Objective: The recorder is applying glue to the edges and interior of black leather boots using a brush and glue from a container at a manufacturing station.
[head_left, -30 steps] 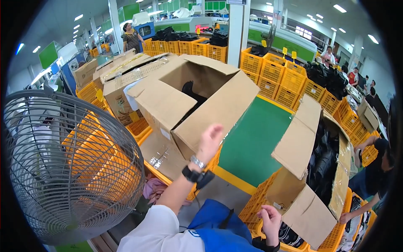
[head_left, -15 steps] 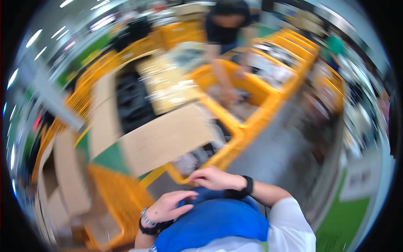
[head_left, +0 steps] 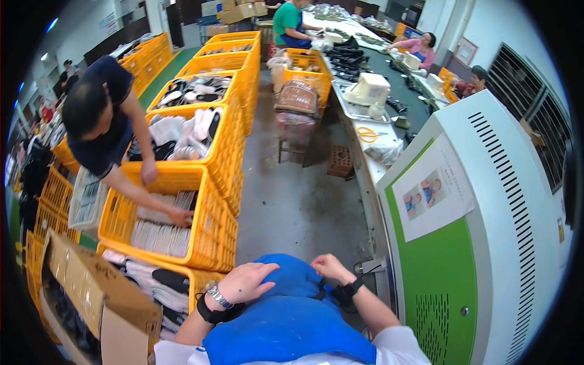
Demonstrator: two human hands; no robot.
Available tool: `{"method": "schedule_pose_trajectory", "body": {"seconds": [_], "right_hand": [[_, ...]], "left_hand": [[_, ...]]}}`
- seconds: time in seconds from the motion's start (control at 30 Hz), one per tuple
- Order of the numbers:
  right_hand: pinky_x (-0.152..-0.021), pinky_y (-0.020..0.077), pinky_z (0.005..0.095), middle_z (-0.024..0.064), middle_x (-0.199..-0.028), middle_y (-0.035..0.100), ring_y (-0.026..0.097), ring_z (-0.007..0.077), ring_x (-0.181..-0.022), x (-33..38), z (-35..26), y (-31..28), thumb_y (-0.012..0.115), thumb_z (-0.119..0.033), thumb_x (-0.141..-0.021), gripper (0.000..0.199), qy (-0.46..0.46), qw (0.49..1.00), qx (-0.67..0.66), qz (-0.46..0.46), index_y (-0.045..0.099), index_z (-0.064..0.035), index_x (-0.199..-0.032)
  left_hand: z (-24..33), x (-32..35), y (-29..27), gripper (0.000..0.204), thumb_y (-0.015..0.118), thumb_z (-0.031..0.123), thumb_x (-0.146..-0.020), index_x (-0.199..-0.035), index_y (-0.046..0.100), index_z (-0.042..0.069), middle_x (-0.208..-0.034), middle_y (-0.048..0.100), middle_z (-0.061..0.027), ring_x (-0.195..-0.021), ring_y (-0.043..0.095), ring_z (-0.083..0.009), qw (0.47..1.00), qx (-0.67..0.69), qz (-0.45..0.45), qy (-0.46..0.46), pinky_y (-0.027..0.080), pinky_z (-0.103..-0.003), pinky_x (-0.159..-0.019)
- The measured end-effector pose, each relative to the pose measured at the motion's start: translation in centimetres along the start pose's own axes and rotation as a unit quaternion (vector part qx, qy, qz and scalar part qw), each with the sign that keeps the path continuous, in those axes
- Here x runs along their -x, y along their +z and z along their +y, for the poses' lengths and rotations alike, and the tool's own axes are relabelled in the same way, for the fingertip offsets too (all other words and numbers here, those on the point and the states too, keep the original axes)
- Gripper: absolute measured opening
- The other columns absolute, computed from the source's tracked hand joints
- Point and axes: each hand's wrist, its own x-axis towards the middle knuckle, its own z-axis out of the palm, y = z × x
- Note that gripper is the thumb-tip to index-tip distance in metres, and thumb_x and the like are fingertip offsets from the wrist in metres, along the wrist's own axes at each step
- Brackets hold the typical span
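Both hands on the blue apron (head_left: pixel 286 316): left hand (head_left: pixel 246 283) flat and open, right hand (head_left: pixel 328 266) pinching its top edge; soft, light fabric, best gripped at the hem.

A grey concrete floor (head_left: pixel 298 194) runs up the middle of the frame. Along the left stand rows of yellow plastic crates (head_left: pixel 207 131), with an open cardboard box (head_left: pixel 103 298) in the lower left corner. At right rises a white and green machine cabinet (head_left: pixel 486 243) bearing a paper sheet (head_left: pixel 432 194). A long dark-topped worktable (head_left: pixel 377 79) stretches toward the upper right, where seated people work. A stool (head_left: pixel 296 115) stands beside it. White walls close the far right.
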Motion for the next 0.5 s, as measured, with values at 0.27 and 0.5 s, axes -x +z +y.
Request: {"method": "schedule_pose_trajectory", "body": {"seconds": [0.27,0.5], "right_hand": [[-0.052,0.0422,0.0214,0.0003,-0.065,0.06,0.052,0.0066,-0.057,-4.0,11.4,-4.0,0.063,-0.014,-0.077,0.011,0.122,0.983,-0.126,0.063,0.065,-0.0031,-0.079],[-0.048,0.0418,0.0239,0.0021,-0.066,0.059,0.053,0.0093,-0.055,-11.3,10.9,-9.7,0.061,-0.007,-0.073,0.013,0.286,0.941,-0.16,0.084,0.062,-0.0012,-0.085]], "left_hand": [[-9.3,-16.4,-2.3,0.037,0.058,0.022,-0.08,-0.111,0.05,0.004,-0.092,0.058,-0.0168,-0.085,0.057,-0.0332,0.982,-0.004,-0.15,0.119,0.046,-0.038,-0.074],[-19.5,-29.8,-9.4,0.037,0.058,0.024,-0.08,-0.111,0.051,0.005,-0.088,0.062,-0.0147,-0.082,0.059,-0.0312,0.986,-0.019,-0.133,0.103,0.048,-0.038,-0.072]]}}
